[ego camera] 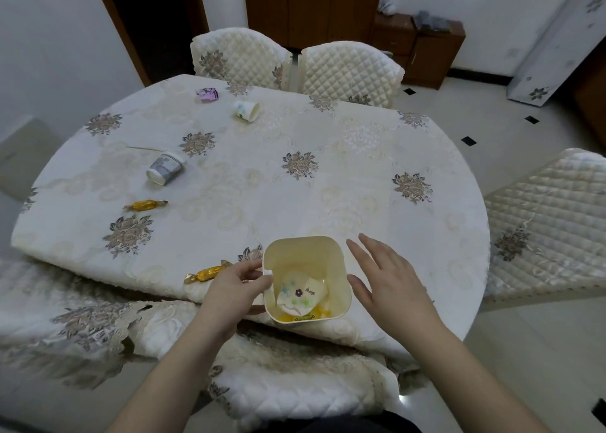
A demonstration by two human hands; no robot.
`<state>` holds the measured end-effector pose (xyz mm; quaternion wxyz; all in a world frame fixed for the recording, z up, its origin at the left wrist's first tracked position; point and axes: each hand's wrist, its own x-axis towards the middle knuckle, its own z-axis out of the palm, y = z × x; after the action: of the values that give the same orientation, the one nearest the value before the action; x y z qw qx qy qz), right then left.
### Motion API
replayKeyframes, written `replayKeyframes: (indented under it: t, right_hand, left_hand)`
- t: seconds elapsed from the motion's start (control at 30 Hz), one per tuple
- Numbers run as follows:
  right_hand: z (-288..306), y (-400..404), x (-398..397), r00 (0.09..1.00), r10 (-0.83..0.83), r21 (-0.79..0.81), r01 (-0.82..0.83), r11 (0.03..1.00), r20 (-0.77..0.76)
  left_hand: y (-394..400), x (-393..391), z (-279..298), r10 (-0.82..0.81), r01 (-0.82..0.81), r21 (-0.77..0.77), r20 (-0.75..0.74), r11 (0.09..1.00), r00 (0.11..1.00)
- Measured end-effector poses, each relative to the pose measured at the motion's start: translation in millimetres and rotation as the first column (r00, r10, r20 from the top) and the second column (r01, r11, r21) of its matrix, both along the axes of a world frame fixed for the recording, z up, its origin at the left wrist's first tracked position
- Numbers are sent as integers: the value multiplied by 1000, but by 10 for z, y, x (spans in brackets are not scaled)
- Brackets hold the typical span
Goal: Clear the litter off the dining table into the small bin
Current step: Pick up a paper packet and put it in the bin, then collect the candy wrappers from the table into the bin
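Litter remaining: two gold sweet wrappers, one (206,274) lying at the near table edge just beside the left hand, the other (145,205) lying further left; a grey paper cup (165,168) and a white paper cup (246,110) lying on their sides; a purple wrapper (207,93) sitting at the far edge.
Small bin (307,278): standing at the near edge of the table (328,177), already holding a crushed floral cup and some yellow scraps.
Left hand (235,287): gripping the bin's left rim, thumb hooking over the rim, fingers curling round the outside.
Right hand (388,280): hovering just beside the bin's right wall, fingers spreading straight, holding nothing.
Risk, tipping: the bin is sitting close to the table edge; a one-sided pull on the rim is likely to tilt it and spill the contents.
Risk, rolling: the cups are lying on their sides; a nudge may be sending them off the table.
Risk, reach: the far items are sitting well apart from the bin.
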<state>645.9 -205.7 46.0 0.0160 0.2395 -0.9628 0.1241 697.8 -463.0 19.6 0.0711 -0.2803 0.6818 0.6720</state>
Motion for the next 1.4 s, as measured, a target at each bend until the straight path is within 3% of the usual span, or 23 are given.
replayKeyframes:
  t: [0.23, 0.7, 1.03, 1.4]
  right_hand:
    - [-68, 16, 52, 999, -16, 31, 17, 999, -39]
    - [-282, 63, -272, 986, 162, 9, -163, 987, 46]
    - [-313, -407, -201, 952, 300, -12, -300, 954, 66]
    - [-572, -1280, -120, 954, 274, 47, -282, 958, 123]
  left_hand:
    - [-62, 3, 21, 41, -42, -19, -11, 999, 999]
    - [-70, 343, 324, 286, -291, -140, -55, 947, 957]
    - [-501, 820, 456, 433, -439, -138, -72, 888, 899]
    - [-1393, 877, 415, 451, -459, -61, -115, 886, 885]
